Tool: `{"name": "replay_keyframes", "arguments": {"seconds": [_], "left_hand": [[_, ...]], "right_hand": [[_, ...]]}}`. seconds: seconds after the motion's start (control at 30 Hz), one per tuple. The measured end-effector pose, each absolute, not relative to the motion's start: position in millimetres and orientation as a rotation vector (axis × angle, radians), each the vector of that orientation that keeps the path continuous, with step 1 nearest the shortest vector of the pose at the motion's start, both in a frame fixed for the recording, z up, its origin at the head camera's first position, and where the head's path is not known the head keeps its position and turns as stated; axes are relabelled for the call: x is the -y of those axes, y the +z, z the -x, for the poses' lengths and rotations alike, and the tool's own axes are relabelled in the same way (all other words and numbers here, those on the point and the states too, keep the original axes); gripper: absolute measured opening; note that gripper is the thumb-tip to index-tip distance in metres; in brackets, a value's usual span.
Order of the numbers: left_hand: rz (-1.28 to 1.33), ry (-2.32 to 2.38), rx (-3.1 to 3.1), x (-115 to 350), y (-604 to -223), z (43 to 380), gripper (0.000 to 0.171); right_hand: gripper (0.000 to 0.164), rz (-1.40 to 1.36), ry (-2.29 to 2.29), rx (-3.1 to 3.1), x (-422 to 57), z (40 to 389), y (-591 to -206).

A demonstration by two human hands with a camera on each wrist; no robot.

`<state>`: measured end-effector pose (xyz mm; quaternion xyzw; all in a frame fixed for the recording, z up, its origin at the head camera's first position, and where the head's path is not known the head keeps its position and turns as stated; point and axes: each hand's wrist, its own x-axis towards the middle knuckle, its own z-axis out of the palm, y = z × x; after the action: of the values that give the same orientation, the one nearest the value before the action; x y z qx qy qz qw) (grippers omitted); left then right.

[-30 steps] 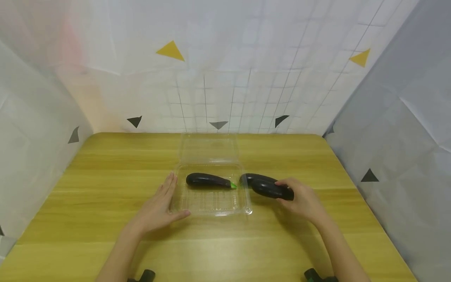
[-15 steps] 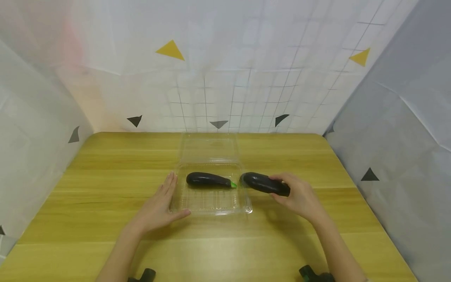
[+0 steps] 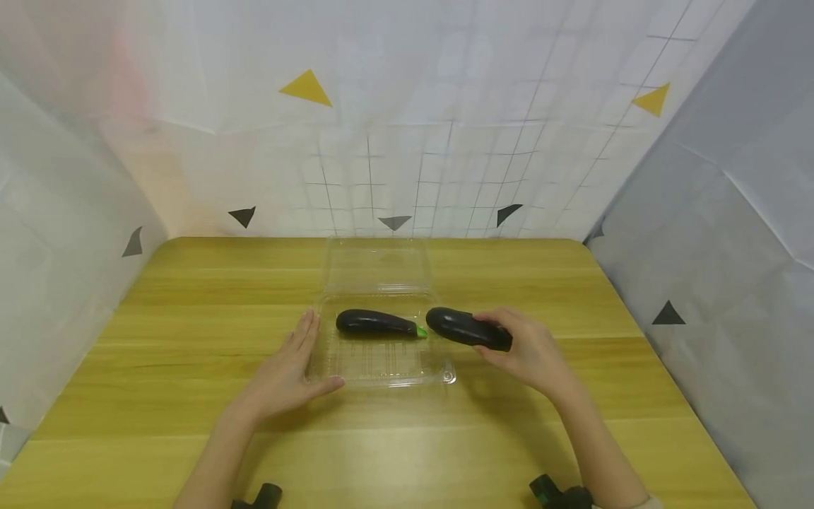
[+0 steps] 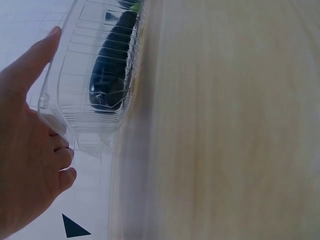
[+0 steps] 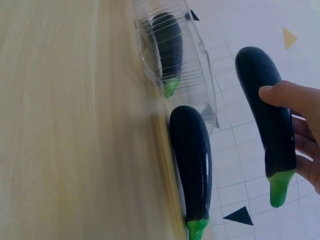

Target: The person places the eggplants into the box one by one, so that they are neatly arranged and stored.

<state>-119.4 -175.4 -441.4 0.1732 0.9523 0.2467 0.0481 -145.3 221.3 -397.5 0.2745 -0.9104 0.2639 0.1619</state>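
My right hand (image 3: 531, 353) grips an eggplant (image 3: 454, 326) around its body, thumb on one side and fingers on the other. It is held up, blunt end over the right rim of a clear plastic clamshell box (image 3: 388, 384). Inside the box an eggplant (image 3: 375, 323) lies lengthwise, green stem to the right. Another eggplant (image 5: 192, 160) rests on the table beside the box, in the right wrist view; in the head view the held one mostly hides it. My left hand (image 3: 286, 375) rests against the box's left side, fingers extended, thumb at the front corner.
The box's lid (image 3: 377, 267) is folded back toward the rear of the wooden table (image 3: 394, 452). White sheets (image 3: 381, 141) with triangle marks stand behind and at both sides. Dark objects (image 3: 556, 495) show near each forearm at the front edge.
My right hand has moved left with the eggplant, bringing its blunt end from beside the box to above its right rim. The left hand and the box have stayed put.
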Motion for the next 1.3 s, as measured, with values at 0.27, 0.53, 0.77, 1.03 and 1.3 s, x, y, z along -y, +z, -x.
{"name": "replay_keyframes", "arguments": {"seconds": [0.27, 0.53, 0.77, 1.03, 1.3], "left_hand": [[-0.507, 0.753, -2.909, 176, -445, 120, 0.114], [-0.501, 0.759, -2.923, 178, -445, 118, 0.114], [-0.508, 0.756, -2.921, 175, -444, 118, 0.114], [-0.514, 0.759, -2.927, 172, -443, 117, 0.113], [-0.534, 0.739, -2.947, 173, -444, 117, 0.114]], "right_hand": [[0.048, -0.816, 0.746, 2.559, -215, 147, -396], [0.048, -0.846, 0.733, 2.512, -209, 148, -399], [0.049, -0.81, 0.725, 2.515, -207, 149, -399], [0.049, -0.817, 0.719, 2.544, -203, 151, -395], [0.049, -0.836, 0.766, 2.5, -197, 156, -394]]}}
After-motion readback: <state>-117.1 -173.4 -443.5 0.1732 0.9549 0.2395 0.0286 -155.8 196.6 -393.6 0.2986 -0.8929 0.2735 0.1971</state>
